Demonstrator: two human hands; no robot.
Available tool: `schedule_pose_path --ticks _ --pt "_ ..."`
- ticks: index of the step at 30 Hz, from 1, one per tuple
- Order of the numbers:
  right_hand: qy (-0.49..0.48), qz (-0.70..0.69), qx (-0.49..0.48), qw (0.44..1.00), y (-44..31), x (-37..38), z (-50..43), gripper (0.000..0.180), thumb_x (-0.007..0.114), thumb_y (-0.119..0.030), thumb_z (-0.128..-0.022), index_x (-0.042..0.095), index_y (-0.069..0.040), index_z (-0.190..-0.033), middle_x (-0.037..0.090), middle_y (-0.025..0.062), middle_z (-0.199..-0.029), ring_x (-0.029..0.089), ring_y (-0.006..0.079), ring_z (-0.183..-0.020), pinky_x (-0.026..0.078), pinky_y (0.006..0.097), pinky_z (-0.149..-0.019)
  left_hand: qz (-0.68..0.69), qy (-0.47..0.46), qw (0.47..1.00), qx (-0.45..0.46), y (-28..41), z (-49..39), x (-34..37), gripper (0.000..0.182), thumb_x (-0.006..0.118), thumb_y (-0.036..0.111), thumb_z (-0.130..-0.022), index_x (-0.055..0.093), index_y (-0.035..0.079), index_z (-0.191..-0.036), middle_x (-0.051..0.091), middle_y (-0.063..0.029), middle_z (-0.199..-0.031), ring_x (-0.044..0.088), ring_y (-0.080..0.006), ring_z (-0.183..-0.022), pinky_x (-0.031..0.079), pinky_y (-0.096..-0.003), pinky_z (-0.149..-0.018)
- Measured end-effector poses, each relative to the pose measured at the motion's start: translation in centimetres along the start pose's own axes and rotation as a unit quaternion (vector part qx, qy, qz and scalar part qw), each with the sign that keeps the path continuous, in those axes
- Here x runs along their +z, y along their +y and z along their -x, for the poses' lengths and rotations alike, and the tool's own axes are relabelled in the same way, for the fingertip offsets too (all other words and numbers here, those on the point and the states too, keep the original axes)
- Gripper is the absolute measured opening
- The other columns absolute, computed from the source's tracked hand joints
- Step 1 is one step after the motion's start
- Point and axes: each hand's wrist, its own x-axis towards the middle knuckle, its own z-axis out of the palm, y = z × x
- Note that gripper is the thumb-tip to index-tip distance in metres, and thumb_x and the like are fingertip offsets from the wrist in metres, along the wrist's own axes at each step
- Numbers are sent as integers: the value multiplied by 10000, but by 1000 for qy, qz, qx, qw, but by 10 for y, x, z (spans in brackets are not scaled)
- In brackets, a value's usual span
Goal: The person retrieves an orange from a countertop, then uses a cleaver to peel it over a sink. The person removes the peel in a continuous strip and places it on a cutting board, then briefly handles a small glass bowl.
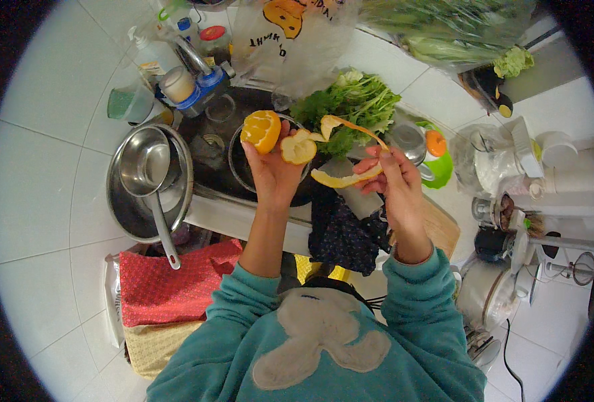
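Observation:
Over the dark sink (196, 168), my left hand (275, 173) holds a partly peeled orange (261, 131), its segments showing at the top left of the hand. A curled piece of orange peel (298, 147) lies against the fingers of the same hand. My right hand (395, 181) pinches a long, bent strip of orange peel (344, 180), one part rising up to the left and another reaching left below. Between and beyond the hands, leafy green herbs (352, 105) rest beside the sink. A round vessel in the sink is partly hidden behind my left hand.
A steel saucepan (145, 161) sits in a metal basin (186, 201) at the left. A faucet (191, 55) and a soap bottle (151, 53) stand behind. Right of the sink are a wooden board (440, 226), a green plate (442, 173) and a dark patterned cloth (344, 231). Bagged greens (447, 30) lie farther back.

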Motion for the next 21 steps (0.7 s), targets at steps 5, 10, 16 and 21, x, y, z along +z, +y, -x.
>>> schedule_pose_path --ticks 5,10,16,21 --pt "62 -104 6 993 24 -11 6 293 404 -248 -895 531 1 -983 613 129 -808 576 180 -651 466 291 -578 26 8 999 -21 -8 3 -4 629 504 587 -745 443 148 -1191 507 -72 -1127 450 -286 -1078 333 -494 -918" --pt "96 -179 48 978 41 -30 14 305 422 -247 -872 532 16 -980 608 137 -826 579 207 -672 483 322 -587 48 -18 996 -75 -28 11 5 607 513 573 -747 444 160 -1187 506 -65 -1127 448 -277 -1081 334 -509 -904" --pt "163 -270 88 945 56 -64 34 324 444 -264 -854 536 19 -984 599 144 -834 582 224 -699 498 355 -625 -40 -23 992 -114 -78 24 16 579 497 559 -768 450 153 -1178 521 -66 -1070 483 -247 -1023 356 -500 -889" --pt "177 -233 58 955 69 -107 70 335 426 -298 -869 524 -9 -1007 593 117 -830 575 201 -697 488 331 -640 -57 -52 974 -215 -141 44 0 571 458 539 -805 441 120 -1192 518 -61 -1082 471 -194 -1026 352 -390 -918"
